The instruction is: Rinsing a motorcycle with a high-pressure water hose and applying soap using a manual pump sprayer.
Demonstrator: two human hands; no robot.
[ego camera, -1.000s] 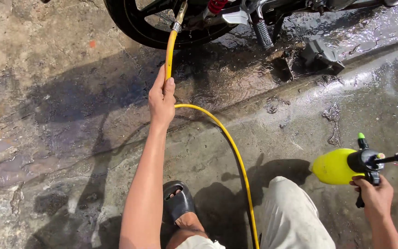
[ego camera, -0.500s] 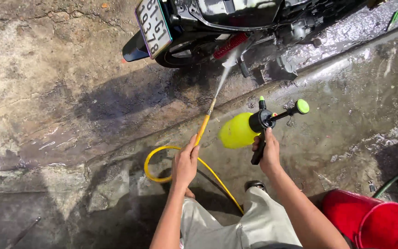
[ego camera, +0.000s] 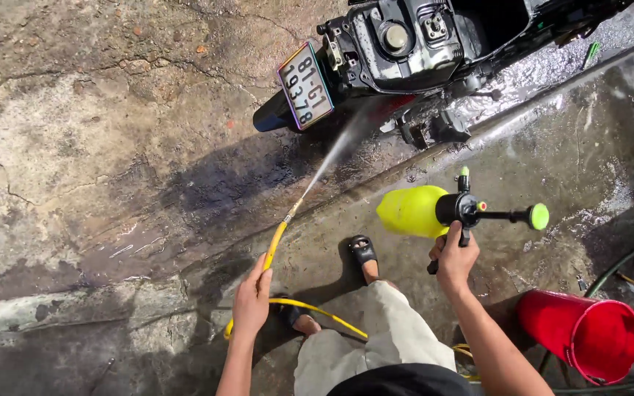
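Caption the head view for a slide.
Left hand sprays the motorcycle with a yellow hose; right hand holds a yellow pump sprayer.

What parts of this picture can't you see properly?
Head view, the only one:
- The motorbike is cut off by the top edge; its front is out of sight.
- The yellow hose runs behind the person's leg, so where it goes is hidden.
- The red bucket opens sideways; anything deep inside is in shadow.
- The right hand covers the yellow sprayer bottle handle.
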